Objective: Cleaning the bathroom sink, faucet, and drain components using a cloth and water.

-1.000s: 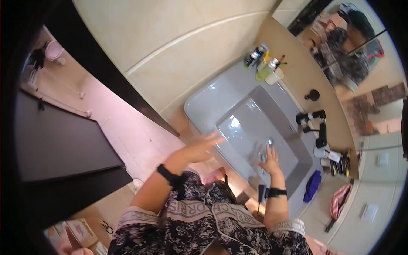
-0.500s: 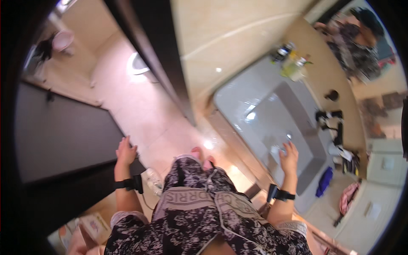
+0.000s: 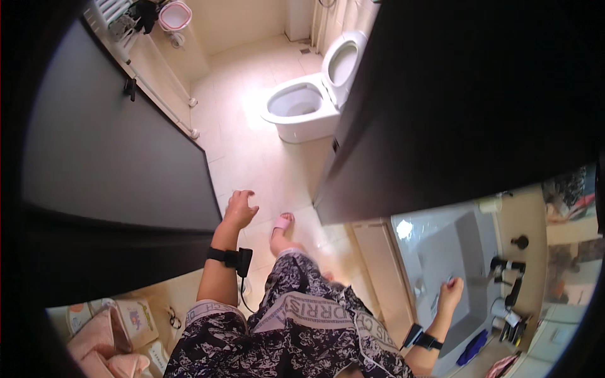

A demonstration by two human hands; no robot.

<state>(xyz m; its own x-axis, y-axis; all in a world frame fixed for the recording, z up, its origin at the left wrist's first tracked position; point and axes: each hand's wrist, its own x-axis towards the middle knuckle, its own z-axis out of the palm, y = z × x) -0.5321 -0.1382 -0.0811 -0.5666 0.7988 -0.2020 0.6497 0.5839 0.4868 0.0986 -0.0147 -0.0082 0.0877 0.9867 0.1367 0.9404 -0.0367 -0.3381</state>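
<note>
At the far left stood a flat, matte dark-grey door panel (image 3: 126, 157), bearing a small black knob-like fitting (image 3: 130, 89) near its upper edge. Below it lay a crumpled soft pink cloth (image 3: 101, 340), beside a pale printed package (image 3: 137, 322). Beyond the panel, I noted a pink-rimmed white plastic basin (image 3: 175, 16) against the wall.

My left hand (image 3: 241, 210) hung just beside the panel's free edge, thumb and fingers parted and loosely bent. A black strap with a small box-shaped device (image 3: 234, 259) encircled that wrist. Ahead, on pale floor tiles (image 3: 252, 157), stood a glossy white toilet (image 3: 309, 126), its lid raised. One foot, in a pink slipper (image 3: 282, 223), was forward of my black-and-white patterned clothing (image 3: 296, 324).

A tall, nearly black panel (image 3: 466, 101) filled the upper right. Beneath it was the rectangular, glossy grey sink (image 3: 441, 246), partly covered by that panel in my view. My right hand (image 3: 450, 293) appeared over its basin, fingers curled (their tips were too small to judge, so I could not tell whether they pressed together). Right of it were a black angular faucet (image 3: 515, 280) and, lower, a crumpled purple cloth (image 3: 472, 348).
</note>
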